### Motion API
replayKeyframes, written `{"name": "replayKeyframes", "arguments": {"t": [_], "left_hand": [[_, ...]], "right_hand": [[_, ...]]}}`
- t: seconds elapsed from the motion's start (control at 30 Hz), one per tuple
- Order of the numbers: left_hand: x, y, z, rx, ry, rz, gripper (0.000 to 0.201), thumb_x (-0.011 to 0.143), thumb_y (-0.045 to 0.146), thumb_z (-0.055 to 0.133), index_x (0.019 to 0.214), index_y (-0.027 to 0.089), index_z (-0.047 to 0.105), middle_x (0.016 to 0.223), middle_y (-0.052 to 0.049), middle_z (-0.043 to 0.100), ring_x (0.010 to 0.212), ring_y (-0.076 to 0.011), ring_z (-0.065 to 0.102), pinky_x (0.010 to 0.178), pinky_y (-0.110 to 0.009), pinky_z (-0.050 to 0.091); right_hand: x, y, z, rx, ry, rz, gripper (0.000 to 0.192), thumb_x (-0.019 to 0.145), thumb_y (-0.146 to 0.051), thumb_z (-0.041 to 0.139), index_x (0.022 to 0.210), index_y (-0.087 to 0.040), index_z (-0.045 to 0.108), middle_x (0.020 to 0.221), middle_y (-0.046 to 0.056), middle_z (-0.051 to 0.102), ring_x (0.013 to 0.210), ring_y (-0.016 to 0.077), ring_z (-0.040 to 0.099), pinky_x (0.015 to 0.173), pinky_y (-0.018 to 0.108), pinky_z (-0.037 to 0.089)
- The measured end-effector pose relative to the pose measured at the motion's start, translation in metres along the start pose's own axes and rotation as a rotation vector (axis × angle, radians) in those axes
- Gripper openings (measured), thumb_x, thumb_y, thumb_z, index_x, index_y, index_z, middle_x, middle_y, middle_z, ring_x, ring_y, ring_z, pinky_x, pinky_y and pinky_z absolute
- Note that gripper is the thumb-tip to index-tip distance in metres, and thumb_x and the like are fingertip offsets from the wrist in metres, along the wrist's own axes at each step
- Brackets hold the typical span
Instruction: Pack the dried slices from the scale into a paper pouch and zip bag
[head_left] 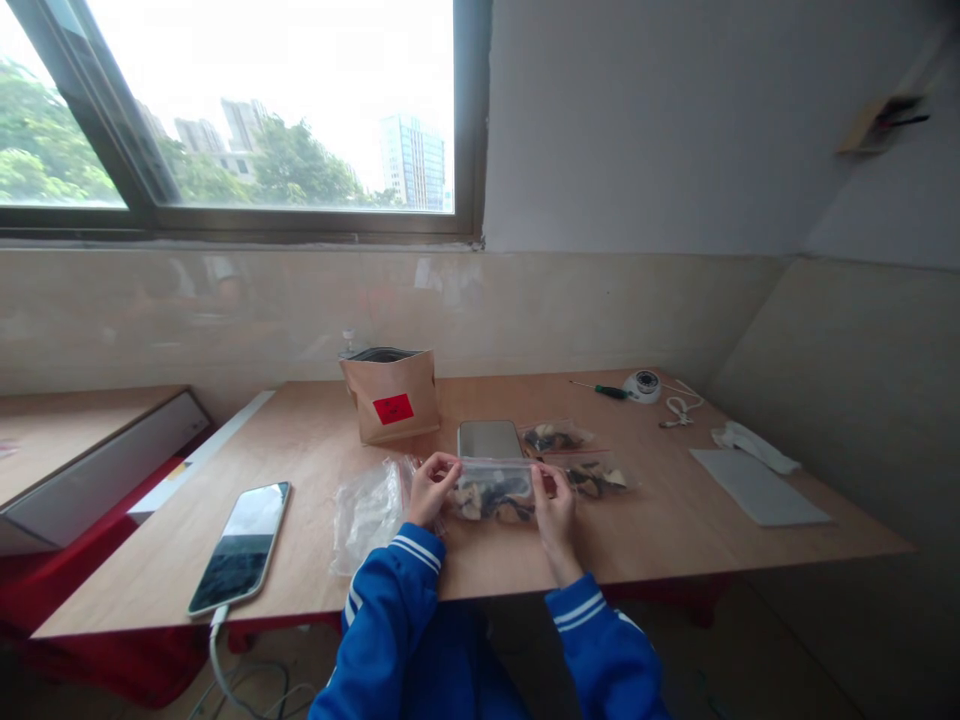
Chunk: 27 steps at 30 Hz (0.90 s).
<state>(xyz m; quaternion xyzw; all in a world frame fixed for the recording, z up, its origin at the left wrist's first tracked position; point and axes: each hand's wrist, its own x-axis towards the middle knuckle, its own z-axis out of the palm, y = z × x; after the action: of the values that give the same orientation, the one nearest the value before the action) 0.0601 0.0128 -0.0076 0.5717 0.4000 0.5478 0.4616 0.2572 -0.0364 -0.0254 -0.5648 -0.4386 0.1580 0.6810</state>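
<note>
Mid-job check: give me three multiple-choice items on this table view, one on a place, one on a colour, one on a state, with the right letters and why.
1. Where does the phone lie?
A. near the table's front left edge
B. beside the screwdriver
C. inside the paper bag

2. What colour is the label on the brown paper bag?
A. green
B. red
C. white

3. How is the clear zip bag in front of the person held?
A. by the left hand alone
B. untouched on the table
C. by both hands at its top corners

Answers:
1. A, it lies at the front left with a cable running off the edge.
2. B, a red sticker shows on the bag's front.
3. C, the left hand and the right hand pinch either end of its top strip.
</note>
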Motion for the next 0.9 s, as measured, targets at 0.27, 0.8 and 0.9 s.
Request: {"name": "replayKeyframes", "arguments": {"t": [0.27, 0.8, 0.9], "left_hand": [[-0.003, 0.010, 0.003, -0.024, -0.084, -0.062, 0.032, 0.069, 0.043, 0.069, 0.082, 0.014, 0.061, 0.075, -0.002, 0.063, 0.069, -0.0128, 0.058, 0.063, -0.022, 0.044], [-0.002, 0.009, 0.001, 0.015, -0.069, -0.010, 0.029, 0.070, 0.042, 0.068, 0.074, 0.015, 0.059, 0.068, 0.000, 0.058, 0.063, -0.0112, 0.054, 0.057, -0.020, 0.042], [-0.004, 0.012, 0.003, 0.019, -0.083, -0.017, 0.030, 0.070, 0.043, 0.067, 0.077, 0.015, 0.059, 0.073, 0.000, 0.059, 0.065, -0.0116, 0.056, 0.059, -0.021, 0.045]], "right_hand": [[-0.002, -0.003, 0.001, 0.109, -0.153, 0.124, 0.033, 0.079, -0.049, 0.057, 0.084, -0.017, 0.064, 0.082, 0.006, 0.067, 0.076, 0.0206, 0.062, 0.070, 0.031, 0.048], [-0.002, -0.002, 0.003, 0.092, -0.135, 0.033, 0.028, 0.079, -0.044, 0.058, 0.084, -0.017, 0.063, 0.079, 0.004, 0.066, 0.073, 0.0178, 0.060, 0.071, 0.031, 0.049], [-0.003, -0.007, 0.003, 0.101, -0.148, 0.052, 0.027, 0.079, -0.043, 0.058, 0.086, -0.017, 0.064, 0.080, 0.004, 0.067, 0.074, 0.0183, 0.061, 0.070, 0.031, 0.049]]}}
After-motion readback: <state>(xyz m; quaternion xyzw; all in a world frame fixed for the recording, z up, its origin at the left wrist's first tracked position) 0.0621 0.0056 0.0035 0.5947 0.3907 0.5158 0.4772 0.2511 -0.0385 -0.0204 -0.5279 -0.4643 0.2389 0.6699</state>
